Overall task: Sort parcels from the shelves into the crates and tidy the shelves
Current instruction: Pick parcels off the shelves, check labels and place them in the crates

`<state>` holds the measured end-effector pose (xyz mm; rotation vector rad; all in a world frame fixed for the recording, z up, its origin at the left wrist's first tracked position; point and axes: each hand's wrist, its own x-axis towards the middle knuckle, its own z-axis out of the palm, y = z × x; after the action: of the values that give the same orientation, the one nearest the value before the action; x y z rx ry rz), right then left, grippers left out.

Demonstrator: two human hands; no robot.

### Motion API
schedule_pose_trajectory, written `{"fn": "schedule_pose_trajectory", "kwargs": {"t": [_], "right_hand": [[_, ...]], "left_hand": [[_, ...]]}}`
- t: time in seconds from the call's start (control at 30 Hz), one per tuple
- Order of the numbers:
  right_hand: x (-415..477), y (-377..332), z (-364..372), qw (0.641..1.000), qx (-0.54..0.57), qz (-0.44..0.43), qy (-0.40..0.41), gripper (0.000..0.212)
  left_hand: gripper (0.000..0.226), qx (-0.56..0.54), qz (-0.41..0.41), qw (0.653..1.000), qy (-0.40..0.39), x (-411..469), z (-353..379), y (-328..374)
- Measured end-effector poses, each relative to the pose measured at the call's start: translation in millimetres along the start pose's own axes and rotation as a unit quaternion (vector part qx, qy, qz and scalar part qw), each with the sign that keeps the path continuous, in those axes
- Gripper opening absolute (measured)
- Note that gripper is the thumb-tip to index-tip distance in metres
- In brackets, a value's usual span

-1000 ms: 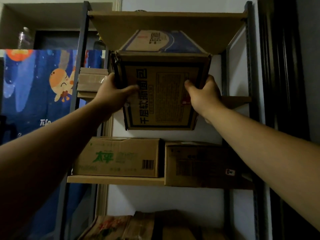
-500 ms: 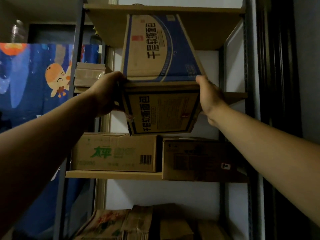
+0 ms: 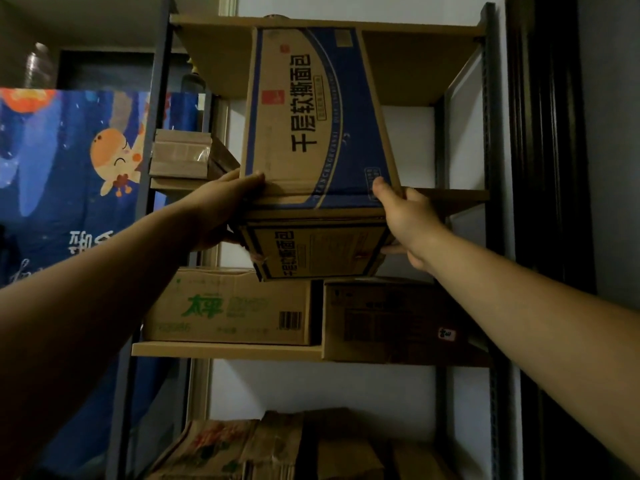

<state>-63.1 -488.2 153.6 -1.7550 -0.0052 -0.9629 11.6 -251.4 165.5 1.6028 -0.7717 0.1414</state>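
A tall cardboard box with blue print and black lettering (image 3: 317, 133) is tipped forward out of the upper bay of the metal shelf unit (image 3: 464, 195), its broad printed face toward me. My left hand (image 3: 225, 206) grips its lower left corner, thumb on the top face. My right hand (image 3: 405, 216) grips the lower right corner, thumb on the face and fingers under the edge. Both arms reach up and forward.
On the shelf below sit a box with green lettering (image 3: 228, 306) and a darker brown box (image 3: 394, 320). A small taped box (image 3: 183, 154) lies on the left shelf. Paper bags and cartons (image 3: 277, 448) fill the bottom. A blue cartoon curtain (image 3: 62, 174) hangs left.
The box has tilted further toward me and come lower, showing more of its broad blue face. Both hands shifted down to its lower corners.
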Motion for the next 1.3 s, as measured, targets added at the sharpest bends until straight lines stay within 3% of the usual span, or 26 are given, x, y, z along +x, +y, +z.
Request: {"fn": "schedule_pose_trajectory", "kwargs": {"t": [0.13, 0.23, 0.3, 0.4, 0.5, 0.57, 0.67, 0.8, 0.9, 0.97, 1.07, 1.17, 1.3], "right_hand": [[-3, -6, 8, 0.996, -0.002, -0.085, 0.042, 0.056], [-5, -8, 12, 0.974, -0.057, -0.211, 0.064, 0.058], [-9, -10, 12, 0.958, -0.137, -0.244, 0.056, 0.066], [-8, -5, 14, 0.96, -0.118, -0.254, 0.014, 0.085], [-6, -4, 13, 0.973, -0.018, -0.231, 0.02, 0.074], [-6, -1, 11, 0.976, -0.003, -0.212, 0.038, 0.066], [-10, 5, 12, 0.981, 0.037, -0.183, 0.048, 0.066], [-14, 11, 9, 0.981, 0.088, -0.155, 0.071, 0.052], [-15, 11, 8, 0.981, 0.1, -0.15, 0.07, 0.045], [-16, 8, 12, 0.984, 0.092, -0.142, 0.063, 0.042], [-16, -2, 20, 0.983, 0.005, -0.154, 0.103, 0.042], [-20, -11, 21, 0.957, -0.194, -0.152, 0.151, 0.053], [-41, -19, 35, 0.922, -0.335, -0.185, 0.061, 0.09]], "left_hand": [[0.051, -0.059, 0.0, 0.998, 0.036, -1, -2, 1], [0.032, -0.088, 0.009, 0.994, 0.061, -4, 2, 7], [0.025, -0.109, 0.019, 0.991, 0.071, -4, 0, 11], [0.024, -0.151, 0.041, 0.982, 0.106, -3, -7, 11], [0.026, -0.207, 0.055, 0.965, 0.153, -2, -13, 6], [0.023, -0.144, 0.095, 0.974, 0.149, 1, -17, -3], [0.04, -0.046, 0.127, 0.984, 0.113, 5, -25, -13], [0.061, 0.028, 0.038, 0.996, 0.073, 7, -23, -20], [0.079, 0.002, -0.087, 0.996, 0.016, -3, -16, -25], [0.094, -0.023, -0.112, 0.993, 0.003, -4, -17, -28], [0.107, -0.028, -0.128, 0.991, 0.006, 0, -16, -28], [0.098, -0.009, -0.134, 0.991, 0.013, -12, 0, -14], [0.078, -0.029, -0.132, 0.991, 0.0, -9, 11, -7]]}}
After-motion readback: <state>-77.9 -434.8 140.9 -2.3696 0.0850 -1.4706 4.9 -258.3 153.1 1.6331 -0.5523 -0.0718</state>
